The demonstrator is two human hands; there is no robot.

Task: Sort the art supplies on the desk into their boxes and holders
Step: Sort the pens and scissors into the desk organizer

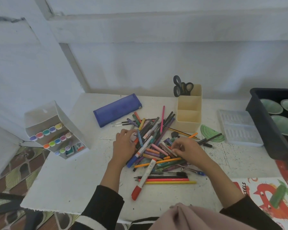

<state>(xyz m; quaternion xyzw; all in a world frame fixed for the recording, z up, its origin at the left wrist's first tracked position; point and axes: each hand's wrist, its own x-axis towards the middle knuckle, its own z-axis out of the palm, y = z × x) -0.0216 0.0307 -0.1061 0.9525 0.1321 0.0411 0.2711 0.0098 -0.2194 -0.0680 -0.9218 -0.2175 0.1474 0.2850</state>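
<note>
The pile of pens and pencils (155, 146) lies just before the cream holder (189, 113). The left hand (123, 145) grips a small pale item (133, 136). Fingers of the right hand (184, 151) pinch a pastel stick (172, 150), probably best lifted lengthwise to spare its neighbours.

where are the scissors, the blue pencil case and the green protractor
scissors (182, 87), head view, where the black handles meet
blue pencil case (117, 110), head view, middle of its top face
green protractor (206, 131), head view, its bare left half
</note>
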